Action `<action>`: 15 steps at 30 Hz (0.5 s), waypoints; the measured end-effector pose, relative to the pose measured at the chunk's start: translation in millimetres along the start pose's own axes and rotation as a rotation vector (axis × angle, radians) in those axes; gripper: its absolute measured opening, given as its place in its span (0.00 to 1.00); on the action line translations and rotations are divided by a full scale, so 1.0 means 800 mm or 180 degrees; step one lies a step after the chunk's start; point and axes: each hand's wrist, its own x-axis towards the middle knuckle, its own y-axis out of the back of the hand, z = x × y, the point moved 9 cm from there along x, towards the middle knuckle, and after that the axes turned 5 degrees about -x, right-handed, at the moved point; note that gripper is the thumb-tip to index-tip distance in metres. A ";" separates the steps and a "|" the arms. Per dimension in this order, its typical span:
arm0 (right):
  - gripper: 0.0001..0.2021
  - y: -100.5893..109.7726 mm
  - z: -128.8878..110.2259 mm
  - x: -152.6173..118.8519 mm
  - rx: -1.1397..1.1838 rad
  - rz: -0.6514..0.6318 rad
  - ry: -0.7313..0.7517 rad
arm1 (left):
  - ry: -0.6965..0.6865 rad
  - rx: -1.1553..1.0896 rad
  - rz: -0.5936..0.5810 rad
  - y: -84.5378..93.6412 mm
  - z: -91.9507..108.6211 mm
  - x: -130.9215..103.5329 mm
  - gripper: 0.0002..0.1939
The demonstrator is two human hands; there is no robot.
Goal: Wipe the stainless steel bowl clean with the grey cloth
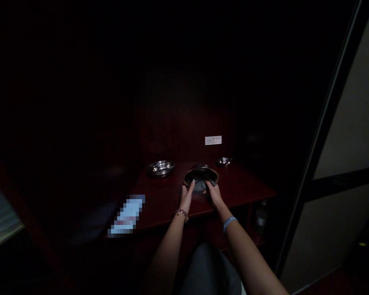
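At the front of the dark red table (233, 190), a dark bowl (185, 177) with a thin brownish rim is tilted with its mouth towards me. My left hand (187, 194) grips its near left side, thumb up over the rim. Inside the mouth lies a grey cloth (199, 185). My right hand (213, 192) is closed on the cloth at the near right edge, its fingers partly hidden inside. Dim light leaves the bowl's far side unclear.
Shallow steel bowls (160, 168) sit at the left back, and a smaller steel bowl (224, 162) at the right back. A white socket panel (213, 140) is on the wall. A blurred-out bright patch (127, 215) is by the left edge. A bottle (260, 217) stands below on the right.
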 end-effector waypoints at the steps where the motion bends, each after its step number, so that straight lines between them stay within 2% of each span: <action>1: 0.15 -0.001 -0.001 -0.001 -0.0016 -0.0020 0.0006 | -0.0056 -0.0049 -0.0023 -0.001 0.000 0.001 0.24; 6: 0.16 -0.003 -0.004 -0.002 -0.0053 -0.0012 0.0033 | -0.0209 -0.0032 -0.0175 -0.004 -0.004 0.008 0.23; 15: 0.26 -0.011 -0.031 -0.010 -0.0082 -0.0150 0.0365 | 0.0039 0.0321 -0.0083 0.009 -0.023 0.009 0.20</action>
